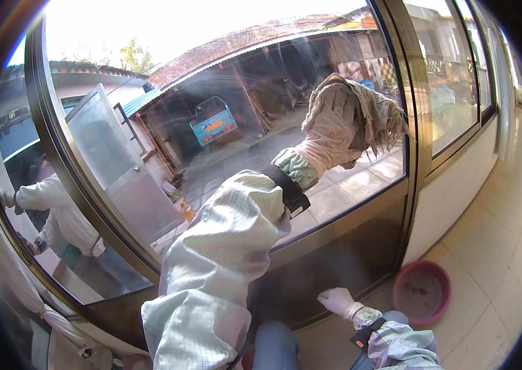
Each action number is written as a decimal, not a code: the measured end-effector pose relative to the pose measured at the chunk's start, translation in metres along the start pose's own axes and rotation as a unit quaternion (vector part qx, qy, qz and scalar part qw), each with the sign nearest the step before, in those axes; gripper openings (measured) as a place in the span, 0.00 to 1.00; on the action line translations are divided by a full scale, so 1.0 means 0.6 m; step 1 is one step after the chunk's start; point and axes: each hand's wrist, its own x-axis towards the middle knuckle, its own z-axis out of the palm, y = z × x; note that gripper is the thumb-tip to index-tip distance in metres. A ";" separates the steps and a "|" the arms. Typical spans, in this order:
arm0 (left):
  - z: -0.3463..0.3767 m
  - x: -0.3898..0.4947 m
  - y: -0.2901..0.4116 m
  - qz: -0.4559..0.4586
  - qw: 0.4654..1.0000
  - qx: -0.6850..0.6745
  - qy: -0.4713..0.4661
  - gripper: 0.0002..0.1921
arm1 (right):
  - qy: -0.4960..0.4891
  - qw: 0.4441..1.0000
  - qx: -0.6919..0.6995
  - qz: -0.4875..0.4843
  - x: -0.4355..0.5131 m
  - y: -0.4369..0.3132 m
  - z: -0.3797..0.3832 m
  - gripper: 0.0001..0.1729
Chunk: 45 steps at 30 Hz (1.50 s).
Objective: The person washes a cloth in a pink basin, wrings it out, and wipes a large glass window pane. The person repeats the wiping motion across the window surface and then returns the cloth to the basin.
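Observation:
My left hand [335,125], in a pale glove, is stretched up to the right side of the glass door pane [251,152]. It holds a worn, frayed grey-brown rag [379,118] against or close to the glass; the rag partly covers the fingers. Whitish streaks and smears show on the pane. Lower down, my right hand [338,301], also gloved, is curled beside my knee with nothing visible in it. It is in front of the dark lower panel [330,273] of the door; whether it touches the panel I cannot tell.
A reddish-pink basin [423,292] with murky water stands on the tiled floor [469,259] at right. A brass-coloured frame [411,138] borders the pane. At left, a person [64,210] in pale clothing shows through another pane. Outside is a blue cargo vehicle [214,122].

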 end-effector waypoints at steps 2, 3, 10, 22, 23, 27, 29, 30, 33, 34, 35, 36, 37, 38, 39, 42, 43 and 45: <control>-0.021 -0.024 -0.048 -0.005 1.000 0.004 0.013 0.49 | -0.015 1.000 0.007 0.008 0.001 0.004 0.005 0.21; -0.033 -0.040 -0.084 -0.008 0.999 0.030 0.009 0.49 | -0.014 1.000 0.000 0.005 0.000 0.006 0.006 0.21; -0.115 -0.273 -0.337 -0.206 0.974 0.082 0.034 0.45 | -0.035 0.999 -0.031 0.009 -0.013 0.012 0.008 0.21; -0.161 -0.472 -0.425 -0.250 0.953 0.164 0.056 0.36 | -0.084 0.996 -0.034 0.002 -0.033 -0.011 -0.008 0.22; -0.165 -0.443 -0.424 -0.227 0.948 0.198 0.101 0.35 | -0.086 0.996 -0.029 -0.002 -0.035 -0.013 -0.009 0.22; -0.163 -0.319 -0.420 -0.195 0.967 0.099 0.132 0.34 | -0.093 0.995 -0.017 -0.014 -0.032 -0.021 -0.017 0.22; -0.149 -0.247 -0.423 -0.134 0.960 0.162 0.183 0.34 | -0.095 0.995 -0.013 -0.019 -0.030 -0.024 -0.019 0.21; -0.137 -0.208 -0.422 -0.133 0.958 0.136 0.217 0.34 | -0.090 0.996 0.003 -0.023 -0.029 -0.024 -0.019 0.21; -0.107 -0.100 -0.402 -0.169 0.939 0.207 0.217 0.35 | -0.104 0.994 0.013 -0.028 -0.029 -0.027 -0.020 0.21; -0.099 -0.060 -0.396 -0.127 0.946 0.196 0.225 0.36 | -0.097 0.995 0.014 -0.036 -0.029 -0.026 -0.020 0.21; -0.085 -0.015 -0.384 -0.154 0.935 0.204 0.245 0.41 | -0.097 0.994 0.017 -0.036 -0.029 -0.026 -0.020 0.21; -0.075 0.019 -0.371 -0.195 0.942 0.216 0.167 0.43 | -0.089 0.995 0.022 -0.043 -0.030 -0.025 -0.021 0.21; -0.061 0.051 -0.354 -0.222 0.945 0.213 0.110 0.45 | -0.081 0.995 0.031 -0.048 -0.030 -0.024 -0.021 0.21; -0.049 0.084 -0.337 -0.204 0.950 0.200 0.128 0.47 | -0.084 0.995 0.037 -0.045 -0.030 -0.022 -0.022 0.21; -0.040 0.116 -0.320 -0.173 0.954 0.173 0.170 0.48 | -0.085 0.995 0.035 -0.047 -0.029 -0.020 -0.023 0.20; -0.036 0.194 -0.250 -0.081 0.948 0.090 0.294 0.51 | -0.082 0.995 0.039 -0.053 -0.031 -0.013 -0.024 0.20; -0.041 0.214 -0.217 -0.112 0.961 0.087 0.236 0.47 | -0.102 0.993 0.026 -0.050 -0.030 -0.011 -0.026 0.20; -0.061 0.243 -0.143 -0.092 0.927 0.120 0.344 0.39 | -0.141 0.989 0.003 -0.045 -0.030 -0.007 -0.027 0.21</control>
